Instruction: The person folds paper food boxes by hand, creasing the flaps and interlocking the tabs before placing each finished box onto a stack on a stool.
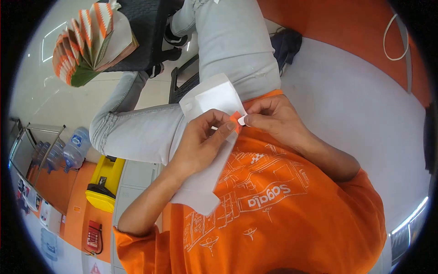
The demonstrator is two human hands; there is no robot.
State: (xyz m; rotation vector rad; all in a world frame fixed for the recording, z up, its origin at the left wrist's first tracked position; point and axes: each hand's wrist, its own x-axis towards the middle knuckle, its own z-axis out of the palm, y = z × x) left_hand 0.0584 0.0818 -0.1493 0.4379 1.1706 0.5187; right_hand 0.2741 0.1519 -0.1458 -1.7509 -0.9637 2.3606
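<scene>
Left fingers (pixel 222 133) pinch an orange strip (pixel 236 117), right fingers (pixel 261 121) a white tab (pixel 242 120).

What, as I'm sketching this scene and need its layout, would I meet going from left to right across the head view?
Fan-like stack of folded paper → left hand → small orange piece → right hand → pale cord loop.

"sagala" in white lettering (pixel 269 195) on orange shirt (pixel 310 219), red triangle sign (pixel 95 268) at lower left
</scene>
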